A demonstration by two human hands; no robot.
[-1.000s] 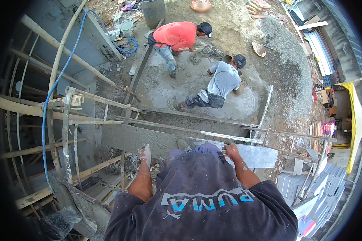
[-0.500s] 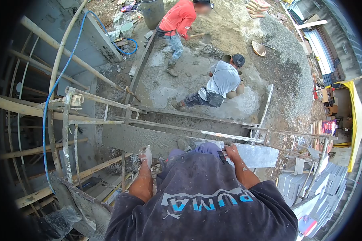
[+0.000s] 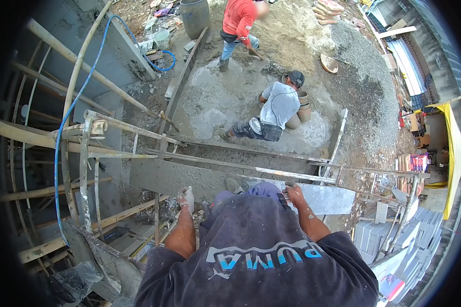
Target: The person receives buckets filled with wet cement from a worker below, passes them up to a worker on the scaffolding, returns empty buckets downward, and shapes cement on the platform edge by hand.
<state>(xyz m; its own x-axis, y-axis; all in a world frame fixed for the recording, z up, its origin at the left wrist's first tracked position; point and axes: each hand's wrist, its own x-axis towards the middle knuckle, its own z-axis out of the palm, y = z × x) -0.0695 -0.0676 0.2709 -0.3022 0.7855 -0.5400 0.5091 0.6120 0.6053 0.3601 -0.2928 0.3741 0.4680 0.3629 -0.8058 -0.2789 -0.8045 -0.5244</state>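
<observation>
My left hand (image 3: 186, 198), pale with dried mortar, rests at the near edge of the grey, mortar-coated plank (image 3: 189, 176). Its fingers lie over the plank and hold nothing that I can see. On the other side of my purple-clad legs (image 3: 264, 189), my right hand (image 3: 292, 192) leans on the brighter, metal-looking board (image 3: 325, 198). Those fingers are slightly bent and partly hidden, with no tool showing in them. Both arms reach forward beside my dark shirt (image 3: 256, 245). A grey boot tip (image 3: 232, 183) shows over the plank.
Scaffold rails (image 3: 215, 157) cross in front of me. Below, a person in red (image 3: 238, 20) works a shovel (image 3: 258, 60) on wet concrete (image 3: 205, 97). Another in a pale shirt (image 3: 280, 105) bends by buckets (image 3: 303, 108). Bamboo poles and a blue hose (image 3: 66, 117) stand left, stacked blocks (image 3: 376, 235) right.
The person in red has stepped right and moved the shovel with them. The person in the pale shirt has shifted slightly, leaning by the buckets. My hands stay in place.
</observation>
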